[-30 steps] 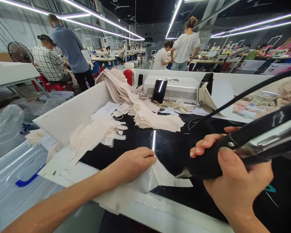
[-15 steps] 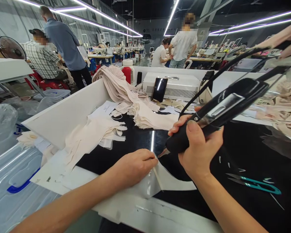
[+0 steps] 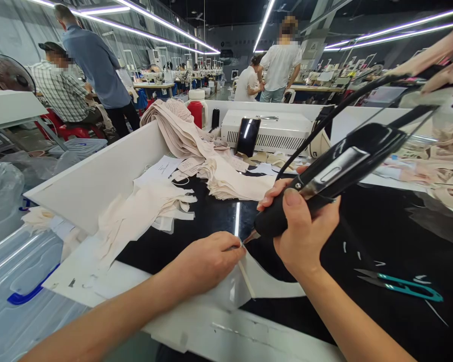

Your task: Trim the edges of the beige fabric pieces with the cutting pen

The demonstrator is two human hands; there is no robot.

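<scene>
With fingertips pinched together, my left hand [image 3: 215, 259] holds the top end of a narrow cream strip [image 3: 246, 279] at the edge of a pale fabric piece [image 3: 275, 282]. Wrapped in my right hand [image 3: 305, 229] is a thick black corded hand tool [image 3: 324, 173] with a silver panel on its side. Its narrow metal tip [image 3: 252, 236] points down-left, very close to the left fingertips; whether it touches the strip I cannot tell. Teal thread snips [image 3: 409, 289] lie to the right on the black work surface [image 3: 396, 231].
Cream fabric pieces [image 3: 136, 211] and a fabric stack [image 3: 236, 181] lie ahead. Behind them stand a phone [image 3: 248, 137] and a white vented box [image 3: 277, 131]. A cable [image 3: 340, 118] arches over the right side. Another person's hand [image 3: 443, 75] shows at upper right; co-workers [image 3: 94, 65] are farther back.
My view has shifted slightly. The right hand and the tool have moved a little to the left, bringing the tip nearer the left fingertips. The left hand keeps its pinch.
</scene>
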